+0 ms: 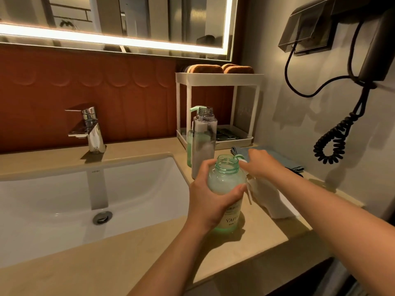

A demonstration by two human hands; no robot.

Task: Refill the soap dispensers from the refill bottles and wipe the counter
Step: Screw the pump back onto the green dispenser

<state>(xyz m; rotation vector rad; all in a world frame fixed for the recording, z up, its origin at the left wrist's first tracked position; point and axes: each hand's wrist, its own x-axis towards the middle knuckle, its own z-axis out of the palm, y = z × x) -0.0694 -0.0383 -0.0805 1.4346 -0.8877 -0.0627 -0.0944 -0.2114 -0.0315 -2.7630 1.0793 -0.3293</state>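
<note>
The left hand (205,199) wraps the bottle (227,182), steadying it upright on the counter (267,233), while the right hand (263,163) pinches the pump (239,157) just beside the open neck, likely clearing it for refilling.

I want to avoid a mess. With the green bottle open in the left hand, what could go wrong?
The tall clear plastic bottle stands uncapped just behind the left hand; a bump could tip and spill it. The round translucent green bottle that this hand grips is open as well. The green pump head pinched in the right hand may drip soap on the beige counter.
</note>
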